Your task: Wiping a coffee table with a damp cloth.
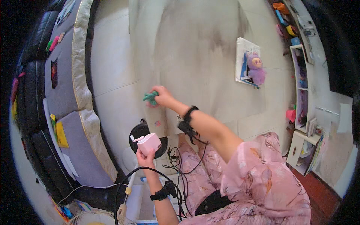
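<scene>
My left hand (pixel 146 159) grips a pink pump bottle (pixel 149 144) with a white and pink nozzle, raised beside the near left corner of a pale, smudged table (pixel 194 64). The nozzle points to the left. Bunched in my right hand (pixel 163 96) is a green cloth (pixel 151 98), over the table's left edge. Whether the cloth touches the tabletop cannot be told. A small pinkish-red mark (pixel 157 123) shows on the table's near part. Black straps with cables circle both wrists.
A purple plush doll (pixel 256 69) lies on papers and a blue item (pixel 243 69) at the table's right. Below the bottle is a round black seat (pixel 161 147). Black cables (pixel 182 174) hang over my legs. A grey sofa (pixel 63 76) lines the left; a white shelf unit (pixel 302 112) the right.
</scene>
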